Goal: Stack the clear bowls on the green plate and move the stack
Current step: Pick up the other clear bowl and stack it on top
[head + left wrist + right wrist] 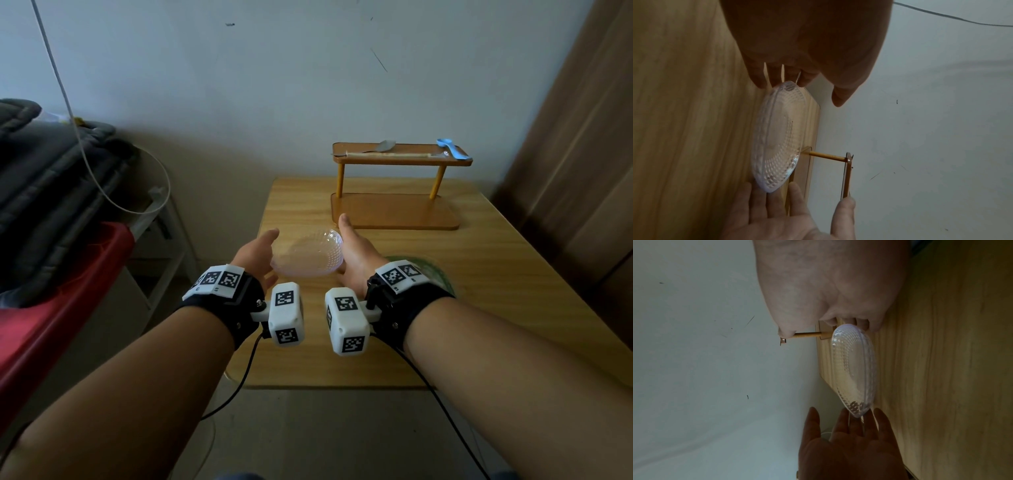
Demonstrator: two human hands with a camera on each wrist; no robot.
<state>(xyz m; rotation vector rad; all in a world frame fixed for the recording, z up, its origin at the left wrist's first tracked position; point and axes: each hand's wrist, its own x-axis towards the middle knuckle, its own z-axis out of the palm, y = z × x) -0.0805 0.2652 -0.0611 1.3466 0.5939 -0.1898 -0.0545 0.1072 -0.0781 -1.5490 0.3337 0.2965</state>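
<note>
A clear dimpled bowl (308, 255) sits on the wooden table (496, 291), left of the green plate (440, 274); whether a second bowl is nested in it I cannot tell. My left hand (258, 255) and right hand (356, 250) flank it, palms facing each other. In the left wrist view my left hand's (807, 76) fingertips touch the bowl's (777, 138) rim, and my right hand (781, 211) lies with straight fingers at the opposite edge. The right wrist view shows the bowl (853, 369) between right hand (838, 305) and left hand (849, 443). My right wrist hides most of the plate.
An orange two-level rack (394, 212) stands at the table's far side, just beyond the bowl; a blue spoon (454, 149) and a utensil lie on its top shelf. A red bin (51, 308) with grey padding is to the left, a brown curtain (582, 137) to the right.
</note>
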